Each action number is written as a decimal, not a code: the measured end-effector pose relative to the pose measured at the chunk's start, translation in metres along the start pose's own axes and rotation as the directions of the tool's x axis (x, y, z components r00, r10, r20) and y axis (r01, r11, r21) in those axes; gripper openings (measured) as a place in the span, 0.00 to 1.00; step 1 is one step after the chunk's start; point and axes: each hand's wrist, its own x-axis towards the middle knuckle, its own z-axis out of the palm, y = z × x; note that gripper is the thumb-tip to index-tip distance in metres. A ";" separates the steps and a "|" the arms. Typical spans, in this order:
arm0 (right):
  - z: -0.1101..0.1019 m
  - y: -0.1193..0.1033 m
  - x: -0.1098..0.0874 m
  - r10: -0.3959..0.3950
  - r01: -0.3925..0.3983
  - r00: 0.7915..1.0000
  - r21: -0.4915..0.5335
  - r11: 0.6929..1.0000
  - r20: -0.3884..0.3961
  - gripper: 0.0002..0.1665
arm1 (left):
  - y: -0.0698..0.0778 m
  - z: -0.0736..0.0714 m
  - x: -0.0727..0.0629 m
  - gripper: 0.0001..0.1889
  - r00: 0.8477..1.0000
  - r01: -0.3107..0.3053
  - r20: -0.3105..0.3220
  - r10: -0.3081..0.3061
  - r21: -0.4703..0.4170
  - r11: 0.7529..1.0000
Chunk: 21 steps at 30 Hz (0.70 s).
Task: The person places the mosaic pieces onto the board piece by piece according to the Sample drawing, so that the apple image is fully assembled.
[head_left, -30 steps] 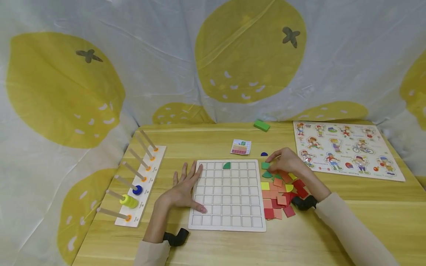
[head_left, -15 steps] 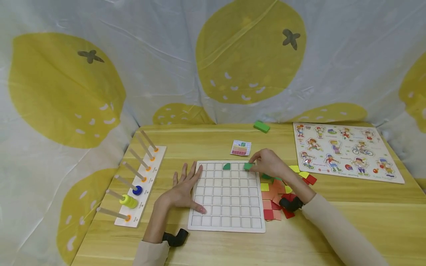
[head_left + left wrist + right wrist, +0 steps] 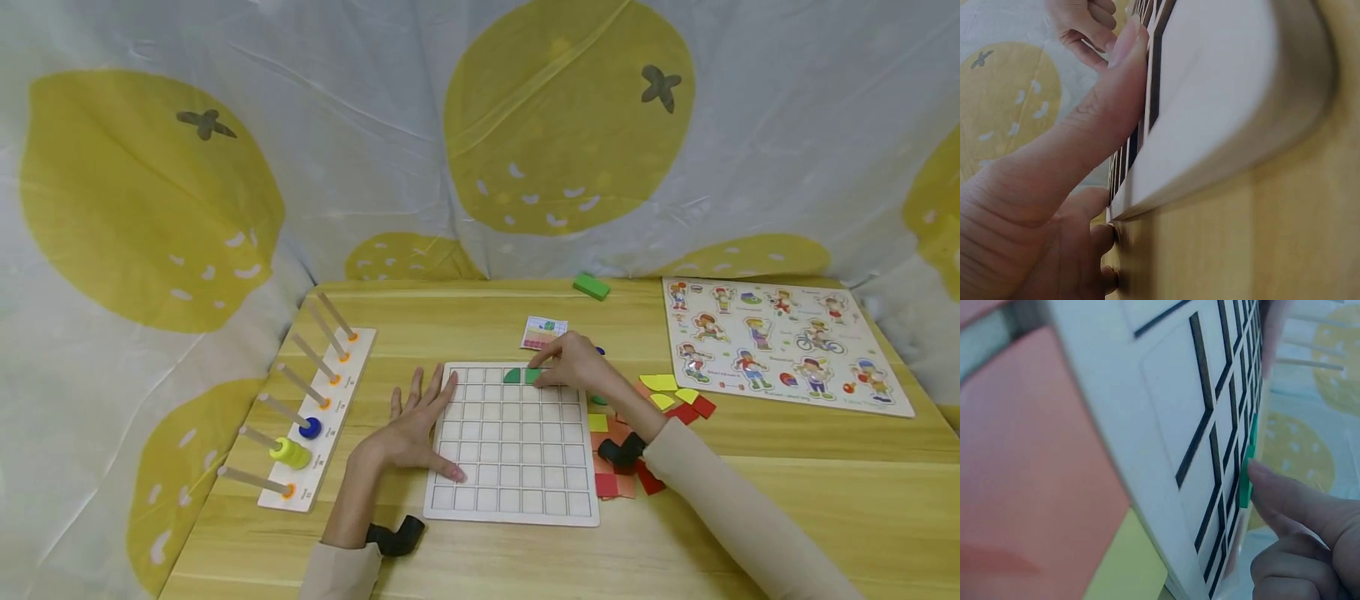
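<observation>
My right hand [image 3: 572, 362] pinches a green square tile [image 3: 532, 377] at the top row of the white grid board [image 3: 501, 454]. In the right wrist view the green tile [image 3: 1247, 478] sits at the thumb tip, against the board's far edge. Just left of it, a green quarter-circle tile [image 3: 512, 376] lies in a top-row cell. My left hand [image 3: 408, 432] rests with spread fingers along the board's left side, its thumb lying on the board. The left wrist view shows that thumb [image 3: 1094, 112] over the edge.
Loose red, orange and yellow tiles [image 3: 606, 486] lie right of the board, partly under my right wrist. Behind it are a small picture card [image 3: 542, 331] and a green block [image 3: 591, 287]. A peg counting stand [image 3: 330, 417] stands left, a puzzle board [image 3: 787, 346] right.
My right hand has taken the green square from the tile pile and carried it left over the board to beside the green quarter-circle. The left hand stays where it was.
</observation>
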 end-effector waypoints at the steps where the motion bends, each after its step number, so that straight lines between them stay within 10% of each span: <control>1: 0.001 0.000 0.001 -0.001 0.001 1.000 0.010 1.000 -0.003 0.10 | 0.000 0.000 0.000 0.78 1.000 0.002 0.000 -0.002 0.001 1.000; 21: 0.001 -0.001 0.002 0.017 -0.016 0.999 0.020 1.000 -0.033 0.10 | 0.000 0.000 0.000 0.78 1.000 -0.003 0.002 0.003 0.000 1.000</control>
